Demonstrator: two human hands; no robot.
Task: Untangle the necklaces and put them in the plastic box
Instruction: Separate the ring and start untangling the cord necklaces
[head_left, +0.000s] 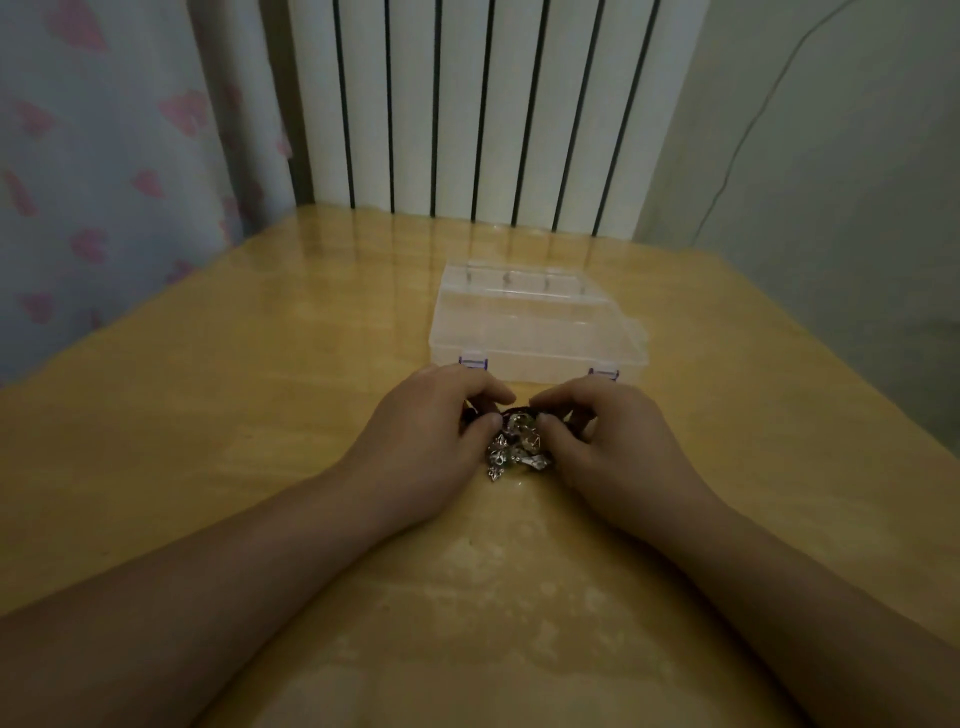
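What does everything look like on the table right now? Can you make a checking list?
Surface: wooden table, glossy, worn patches near the person.
Job's things: tangled necklaces in a clump on the table; plastic box behind them, lid closed, nothing seen inside.
Clutter: nothing seen.
Grips: left hand and right hand both pinch the clump.
Cables: thin wire on the right wall.
Surroundings: radiator, curtain with pink shapes.
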